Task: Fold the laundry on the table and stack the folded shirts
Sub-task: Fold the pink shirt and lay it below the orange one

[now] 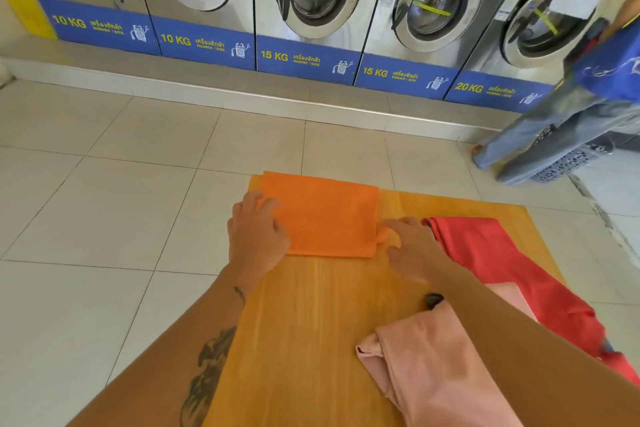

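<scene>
An orange shirt (325, 217), folded into a flat rectangle, lies at the far left corner of the wooden table (311, 322). My left hand (256, 236) rests flat on its left edge, fingers apart. My right hand (412, 246) sits at the shirt's near right corner, touching a small flap of orange cloth there. A red garment (502, 263) lies unfolded along the table's right side. A pink garment (433, 367) is bunched at the near right, partly under my right forearm.
A row of steel washing machines (311, 3) lines the far wall behind a raised step. A person in jeans (561, 121) stands at the right by a dark laundry basket (568, 163). Pale floor tiles (104, 201) surround the table.
</scene>
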Available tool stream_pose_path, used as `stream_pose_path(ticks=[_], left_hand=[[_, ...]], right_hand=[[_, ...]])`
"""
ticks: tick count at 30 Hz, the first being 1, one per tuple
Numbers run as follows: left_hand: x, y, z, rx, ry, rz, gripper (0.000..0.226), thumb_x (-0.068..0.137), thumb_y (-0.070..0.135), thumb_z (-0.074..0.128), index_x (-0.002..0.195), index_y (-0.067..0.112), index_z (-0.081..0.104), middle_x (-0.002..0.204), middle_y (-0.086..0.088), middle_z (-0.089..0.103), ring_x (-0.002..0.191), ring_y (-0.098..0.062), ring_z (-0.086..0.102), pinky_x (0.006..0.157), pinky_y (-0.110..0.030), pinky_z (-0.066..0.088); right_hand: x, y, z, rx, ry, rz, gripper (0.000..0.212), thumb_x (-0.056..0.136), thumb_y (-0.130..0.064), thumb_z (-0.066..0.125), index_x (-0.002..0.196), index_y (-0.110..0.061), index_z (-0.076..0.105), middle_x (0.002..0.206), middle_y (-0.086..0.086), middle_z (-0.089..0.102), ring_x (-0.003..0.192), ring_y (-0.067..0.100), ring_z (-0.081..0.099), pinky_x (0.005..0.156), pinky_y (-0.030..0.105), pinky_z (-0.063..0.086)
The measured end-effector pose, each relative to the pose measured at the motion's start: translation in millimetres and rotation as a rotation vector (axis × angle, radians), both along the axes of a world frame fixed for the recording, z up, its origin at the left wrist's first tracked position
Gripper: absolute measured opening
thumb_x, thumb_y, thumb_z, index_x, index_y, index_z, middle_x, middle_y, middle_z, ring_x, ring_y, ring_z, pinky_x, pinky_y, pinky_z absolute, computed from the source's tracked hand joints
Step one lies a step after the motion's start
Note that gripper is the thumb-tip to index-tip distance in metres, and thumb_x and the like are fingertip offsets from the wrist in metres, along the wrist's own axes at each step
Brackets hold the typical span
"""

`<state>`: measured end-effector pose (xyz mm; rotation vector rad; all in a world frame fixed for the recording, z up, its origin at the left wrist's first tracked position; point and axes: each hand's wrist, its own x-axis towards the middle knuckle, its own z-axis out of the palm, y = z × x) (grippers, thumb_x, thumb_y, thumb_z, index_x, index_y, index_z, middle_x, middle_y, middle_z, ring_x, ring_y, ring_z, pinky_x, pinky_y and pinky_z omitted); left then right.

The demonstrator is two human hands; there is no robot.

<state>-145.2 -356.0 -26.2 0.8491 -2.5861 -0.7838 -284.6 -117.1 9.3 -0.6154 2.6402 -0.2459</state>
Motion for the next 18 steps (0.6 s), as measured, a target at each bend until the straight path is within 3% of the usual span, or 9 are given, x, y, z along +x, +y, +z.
stream_pose_path(ticks=[3,5,8,10,13,16,18], left_hand=[[6.4,51.5,18.7,0.198,0.046,-0.111,0.041,0.091,0.015,0.051,0.131,0.024,0.057,0.136,0.002,0.045,0.112,-0.021,0.055,0.094,-0.044,0.050],[12.8,95.0,24.9,0.322,-0.030,-0.204,0.041,0.096,0.021,0.049,0.137,0.026,0.051,0.140,0.004,0.042,0.104,-0.019,0.059,0.087,-0.042,0.054],[21.2,166.5,16.6,0.399,-0.234,-0.358,0.051,0.097,0.033,0.044,0.147,0.030,0.038,0.146,0.003,0.034,0.114,-0.020,0.054,0.096,-0.041,0.049],[29.2,209.0,5.5,0.366,-0.378,-0.417,0.055,0.095,0.036,0.041,0.149,0.034,0.031,0.144,0.000,0.034,0.125,-0.027,0.045,0.101,-0.043,0.045],[37.8,246.2,-3.2,0.238,-0.481,-0.376,0.059,0.090,0.038,0.041,0.147,0.042,0.025,0.131,-0.002,0.039,0.119,-0.034,0.041,0.098,-0.047,0.044],[44.0,257.6,8.5,0.352,-0.460,-0.305,0.068,0.084,0.026,0.048,0.145,0.049,0.027,0.124,-0.004,0.049,0.114,-0.033,0.054,0.092,-0.043,0.050],[49.1,259.6,20.0,0.492,-0.388,-0.234,0.074,0.084,0.019,0.052,0.148,0.047,0.029,0.140,0.000,0.050,0.125,-0.029,0.053,0.096,-0.037,0.050]], right_hand=[[8.2,58.6,14.8,0.094,-0.012,-0.038,0.059,0.086,-0.031,0.054,0.142,-0.043,0.041,0.151,0.001,0.038,0.138,0.034,0.035,0.108,0.055,0.034],[10.9,101.4,21.9,0.188,0.000,-0.029,0.057,0.084,-0.040,0.053,0.141,-0.044,0.044,0.147,0.000,0.044,0.135,0.033,0.039,0.107,0.055,0.035],[21.8,158.6,23.3,0.315,-0.013,0.023,0.061,0.087,-0.048,0.053,0.146,-0.046,0.034,0.149,-0.002,0.038,0.139,0.032,0.033,0.109,0.058,0.029],[31.4,183.5,20.8,0.257,-0.003,0.039,0.064,0.086,-0.047,0.052,0.146,-0.047,0.029,0.142,-0.002,0.039,0.134,0.032,0.037,0.107,0.058,0.033],[38.3,202.5,19.5,0.072,0.025,0.121,0.067,0.082,-0.035,0.052,0.146,-0.040,0.033,0.126,0.002,0.045,0.121,0.034,0.048,0.101,0.050,0.042],[44.3,209.9,21.2,-0.085,0.020,0.196,0.064,0.083,-0.018,0.054,0.144,-0.031,0.040,0.116,0.005,0.048,0.109,0.034,0.054,0.096,0.043,0.044],[49.7,212.5,23.3,-0.173,-0.007,0.212,0.066,0.080,-0.013,0.054,0.141,-0.032,0.040,0.113,0.004,0.045,0.102,0.034,0.056,0.089,0.045,0.048]])
